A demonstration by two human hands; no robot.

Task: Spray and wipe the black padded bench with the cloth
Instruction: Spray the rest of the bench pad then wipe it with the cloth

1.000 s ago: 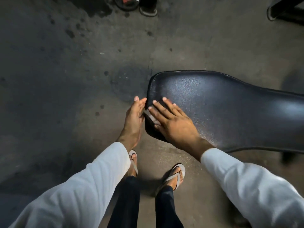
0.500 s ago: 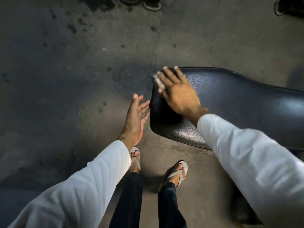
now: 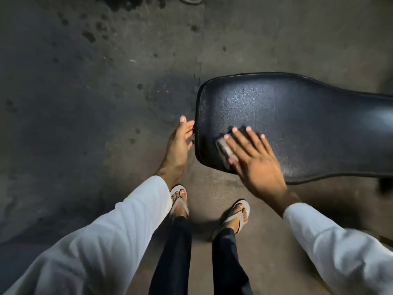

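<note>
On the bench (image 3: 297, 116) near end, our right hand (image 3: 255, 165) presses the cloth (image 3: 224, 149) flat, fingers spread. Our left hand (image 3: 177, 145) touches the bench edge, fingers loosely extended.

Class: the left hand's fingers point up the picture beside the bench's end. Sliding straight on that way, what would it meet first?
Probably nothing: the left hand points along the end of the bench, with only bare floor ahead, though depth is unclear.
</note>
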